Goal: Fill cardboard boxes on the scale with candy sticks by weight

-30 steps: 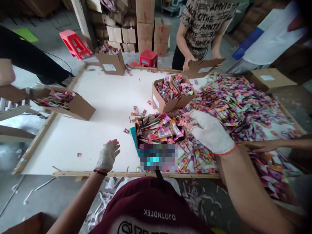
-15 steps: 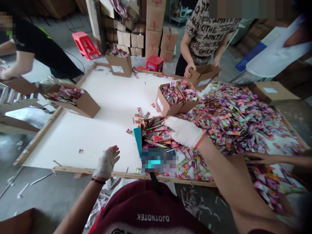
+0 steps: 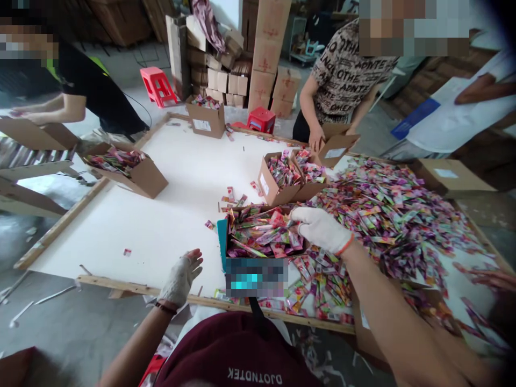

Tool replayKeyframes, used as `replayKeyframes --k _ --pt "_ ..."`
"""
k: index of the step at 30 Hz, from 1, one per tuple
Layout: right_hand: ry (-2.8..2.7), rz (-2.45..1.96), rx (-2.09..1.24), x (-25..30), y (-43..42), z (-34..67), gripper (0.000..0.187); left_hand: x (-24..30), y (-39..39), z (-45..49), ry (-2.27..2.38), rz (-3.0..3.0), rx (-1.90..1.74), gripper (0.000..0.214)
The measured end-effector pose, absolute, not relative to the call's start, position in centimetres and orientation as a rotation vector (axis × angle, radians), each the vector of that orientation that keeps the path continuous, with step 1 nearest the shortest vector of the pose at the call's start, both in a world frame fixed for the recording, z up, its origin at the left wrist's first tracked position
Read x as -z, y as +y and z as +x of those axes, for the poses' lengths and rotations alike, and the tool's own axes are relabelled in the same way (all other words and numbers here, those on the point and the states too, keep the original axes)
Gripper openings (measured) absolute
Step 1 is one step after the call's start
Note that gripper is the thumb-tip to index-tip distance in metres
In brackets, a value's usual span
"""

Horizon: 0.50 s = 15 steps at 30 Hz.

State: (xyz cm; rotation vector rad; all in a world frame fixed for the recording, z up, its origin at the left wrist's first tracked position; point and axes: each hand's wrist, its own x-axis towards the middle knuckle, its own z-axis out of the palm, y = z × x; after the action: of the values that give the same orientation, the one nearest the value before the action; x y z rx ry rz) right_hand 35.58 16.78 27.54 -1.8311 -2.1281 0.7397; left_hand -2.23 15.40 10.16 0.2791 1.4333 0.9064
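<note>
A cardboard box [image 3: 266,236] full of small printed packets sits in front of me, with a teal panel [image 3: 222,244] at its left and a blurred cyan-lit display [image 3: 246,281] at its near side. My right hand [image 3: 322,228], in a white glove with an orange cuff, is over the box's right edge. Its fingers are pinched on a small packet [image 3: 292,226], partly hidden. My left hand [image 3: 183,277], in a glove with bare fingertips, hovers over the white table [image 3: 161,231] left of the box. Its fingers are outstretched and hold nothing.
A large heap of packets [image 3: 382,209] covers the table's right side. Filled boxes [image 3: 278,177] stand behind mine, with another box [image 3: 147,174] at left. A co-worker opposite handles a carton [image 3: 336,144]. Another person's hand [image 3: 487,279] reaches in from the right.
My right hand has moved slightly right, uncovering more packets in the box. My left hand stays outstretched. The hand at the right has lifted from the near box. The view has shifted a little.
</note>
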Motion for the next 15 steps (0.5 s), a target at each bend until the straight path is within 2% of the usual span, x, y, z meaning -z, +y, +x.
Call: replayKeyframes --k 3,6,11,15 --pt "-1.819 -1.897 -0.822 -28.0 14.5 38.4 0.025 -10.6 15.8 -1.0 1.401 0.330 -0.930 0.023" --pt "-1.616 -1.981 -0.780 -28.3 12.0 41.5 0.029 -11.3 16.4 0.3 1.382 0.381 -0.957 0.030" --pt "-1.508 -2.025 -0.654 -28.5 9.2 45.0 0.024 -12.0 17.4 1.7 1.356 0.411 -1.010 0.038" --pt "-1.485 -2.024 -0.663 -28.1 8.6 45.2 0.030 -12.5 17.5 2.1 1.350 0.424 -1.025 0.038"
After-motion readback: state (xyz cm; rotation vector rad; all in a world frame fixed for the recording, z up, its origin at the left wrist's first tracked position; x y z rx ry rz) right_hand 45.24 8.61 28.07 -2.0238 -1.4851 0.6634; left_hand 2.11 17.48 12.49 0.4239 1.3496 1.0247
